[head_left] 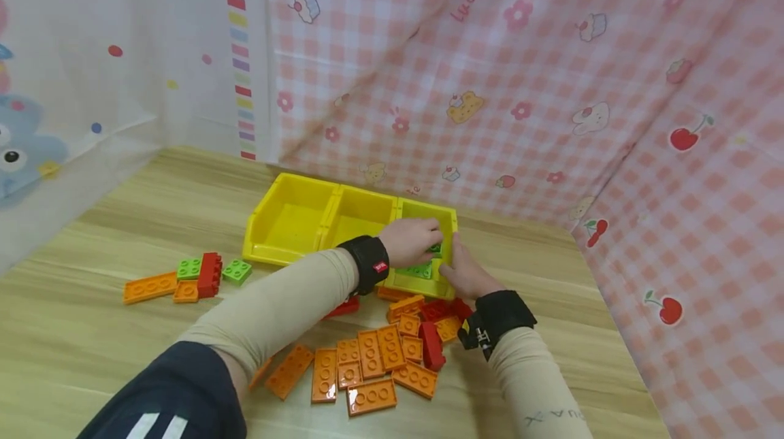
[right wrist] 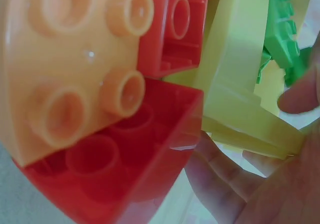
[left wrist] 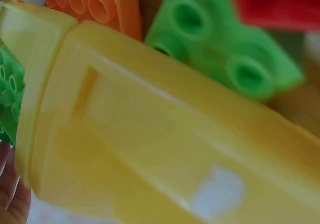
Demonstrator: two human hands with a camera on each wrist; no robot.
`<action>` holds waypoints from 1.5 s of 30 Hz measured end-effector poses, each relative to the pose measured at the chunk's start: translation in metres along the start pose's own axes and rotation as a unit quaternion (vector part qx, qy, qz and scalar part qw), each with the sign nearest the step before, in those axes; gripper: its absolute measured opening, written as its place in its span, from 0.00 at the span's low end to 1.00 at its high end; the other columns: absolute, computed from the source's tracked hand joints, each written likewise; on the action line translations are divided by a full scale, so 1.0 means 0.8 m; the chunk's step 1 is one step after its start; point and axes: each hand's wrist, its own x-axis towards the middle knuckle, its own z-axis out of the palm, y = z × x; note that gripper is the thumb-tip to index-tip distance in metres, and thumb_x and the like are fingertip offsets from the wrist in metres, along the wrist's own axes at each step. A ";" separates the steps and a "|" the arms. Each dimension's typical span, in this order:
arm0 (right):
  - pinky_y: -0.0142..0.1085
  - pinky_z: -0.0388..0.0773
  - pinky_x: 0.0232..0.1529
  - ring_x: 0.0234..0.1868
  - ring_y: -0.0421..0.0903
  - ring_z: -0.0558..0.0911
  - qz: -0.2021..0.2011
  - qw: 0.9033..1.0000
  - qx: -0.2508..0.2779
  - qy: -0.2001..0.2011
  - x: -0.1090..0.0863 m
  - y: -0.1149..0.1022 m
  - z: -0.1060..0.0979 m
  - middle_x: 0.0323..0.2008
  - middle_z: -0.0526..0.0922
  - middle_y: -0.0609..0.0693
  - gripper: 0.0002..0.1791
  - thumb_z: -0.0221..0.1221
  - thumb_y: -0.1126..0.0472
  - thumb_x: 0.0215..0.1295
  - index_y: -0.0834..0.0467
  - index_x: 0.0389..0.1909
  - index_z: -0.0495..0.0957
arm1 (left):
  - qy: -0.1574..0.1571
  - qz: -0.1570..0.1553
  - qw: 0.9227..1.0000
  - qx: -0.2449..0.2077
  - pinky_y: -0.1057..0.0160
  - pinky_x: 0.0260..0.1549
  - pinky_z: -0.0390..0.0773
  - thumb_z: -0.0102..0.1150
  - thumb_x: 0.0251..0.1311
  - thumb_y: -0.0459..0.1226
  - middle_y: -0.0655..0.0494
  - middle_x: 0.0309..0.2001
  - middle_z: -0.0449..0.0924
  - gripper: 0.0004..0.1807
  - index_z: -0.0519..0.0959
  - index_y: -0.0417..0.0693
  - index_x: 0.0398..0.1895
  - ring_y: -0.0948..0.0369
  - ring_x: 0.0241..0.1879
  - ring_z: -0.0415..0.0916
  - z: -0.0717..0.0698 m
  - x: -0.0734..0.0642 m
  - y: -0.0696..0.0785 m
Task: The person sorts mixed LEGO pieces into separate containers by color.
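Observation:
My left hand reaches into the right compartment of a yellow three-part bin, its curled fingers holding a green toy brick. Below that hand, another green brick lies on the compartment floor. My right hand grips the bin's right side; in the right wrist view its thumb is over the wall and its other fingers are outside. At the left edge of the left wrist view, green studs show close to fingertips.
Orange bricks and red bricks lie loosely in front of the bin. On the left are an orange plate brick, a red brick and green bricks. A checked cloth hangs behind the bin.

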 end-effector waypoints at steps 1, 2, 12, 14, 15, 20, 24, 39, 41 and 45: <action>0.50 0.58 0.61 0.61 0.59 0.61 -0.004 1.000 0.003 0.003 0.000 0.000 0.001 0.67 0.45 0.69 0.45 0.46 0.68 0.64 0.69 0.68 0.23 | -0.005 -0.011 1.000 0.003 0.69 0.33 0.73 0.61 0.58 0.42 0.56 0.37 0.72 0.11 0.79 0.47 0.41 0.64 0.32 0.72 0.002 0.003 0.002; 0.50 0.59 0.60 0.60 0.58 0.62 -0.016 1.000 -0.002 0.005 0.000 0.001 0.002 0.66 0.48 0.69 0.46 0.49 0.68 0.62 0.69 0.69 0.25 | -0.012 -0.018 1.000 0.007 0.69 0.33 0.73 0.61 0.58 0.42 0.56 0.37 0.72 0.12 0.79 0.47 0.42 0.64 0.33 0.72 0.006 0.005 0.004; 0.51 0.46 0.66 0.70 0.57 0.41 -0.024 1.000 -0.015 -0.009 -0.001 0.004 0.002 0.70 0.31 0.66 0.54 0.54 0.63 0.60 0.66 0.68 0.20 | -0.052 -0.051 0.997 -0.010 0.66 0.33 0.75 0.58 0.61 0.41 0.55 0.39 0.74 0.12 0.79 0.48 0.46 0.61 0.35 0.75 0.028 0.020 0.011; 0.50 0.46 0.66 0.70 0.57 0.41 -0.023 1.000 -0.014 -0.010 0.000 0.006 0.000 0.70 0.31 0.65 0.54 0.55 0.64 0.59 0.65 0.68 0.19 | -0.051 -0.048 0.998 -0.009 0.66 0.34 0.75 0.58 0.61 0.41 0.55 0.39 0.75 0.12 0.80 0.48 0.46 0.62 0.35 0.75 0.028 0.020 0.012; 0.51 0.46 0.66 0.70 0.57 0.41 -0.022 1.000 -0.017 -0.009 0.000 0.008 0.000 0.70 0.31 0.65 0.55 0.55 0.64 0.59 0.65 0.68 0.20 | -0.050 -0.045 0.998 -0.010 0.66 0.34 0.75 0.57 0.62 0.41 0.56 0.39 0.75 0.12 0.80 0.49 0.45 0.62 0.35 0.75 0.028 0.020 0.012; 0.51 0.51 0.64 0.68 0.58 0.50 -0.011 1.000 -0.021 -0.002 0.001 0.003 0.002 0.70 0.37 0.66 0.54 0.55 0.65 0.57 0.66 0.69 0.22 | -0.036 -0.029 0.999 -0.003 0.67 0.35 0.75 0.58 0.61 0.41 0.56 0.38 0.76 0.11 0.80 0.48 0.44 0.63 0.35 0.75 0.014 0.003 0.004; 0.49 0.66 0.55 0.54 0.58 0.67 -0.027 1.000 0.000 0.016 0.001 0.002 0.005 0.61 0.54 0.67 0.51 0.56 0.70 0.55 0.64 0.70 0.30 | -0.005 0.000 1.000 0.002 0.67 0.37 0.75 0.58 0.61 0.39 0.56 0.38 0.76 0.09 0.80 0.48 0.43 0.63 0.36 0.76 0.001 -0.020 -0.005; 0.49 0.60 0.56 0.57 0.59 0.62 -0.011 0.999 -0.020 0.034 -0.002 -0.001 0.012 0.61 0.54 0.68 0.49 0.54 0.72 0.55 0.67 0.69 0.31 | -0.012 0.003 1.000 -0.014 0.64 0.38 0.75 0.62 0.56 0.33 0.55 0.35 0.76 0.06 0.80 0.44 0.38 0.60 0.36 0.75 -0.073 -0.194 -0.052; 0.49 0.61 0.54 0.55 0.59 0.63 -0.016 0.999 -0.021 0.035 -0.002 -0.001 0.012 0.59 0.56 0.68 0.48 0.54 0.72 0.56 0.67 0.69 0.32 | -0.018 -0.008 1.000 -0.014 0.64 0.38 0.75 0.62 0.56 0.33 0.55 0.35 0.75 0.07 0.80 0.43 0.38 0.60 0.35 0.74 -0.079 -0.210 -0.059; 0.48 0.64 0.52 0.52 0.58 0.67 -0.024 0.999 -0.018 0.036 -0.002 -0.003 0.015 0.56 0.59 0.67 0.46 0.54 0.72 0.56 0.67 0.68 0.34 | -0.025 -0.029 0.999 -0.016 0.63 0.38 0.76 0.63 0.55 0.34 0.54 0.35 0.76 0.08 0.80 0.42 0.39 0.59 0.35 0.75 -0.093 -0.240 -0.072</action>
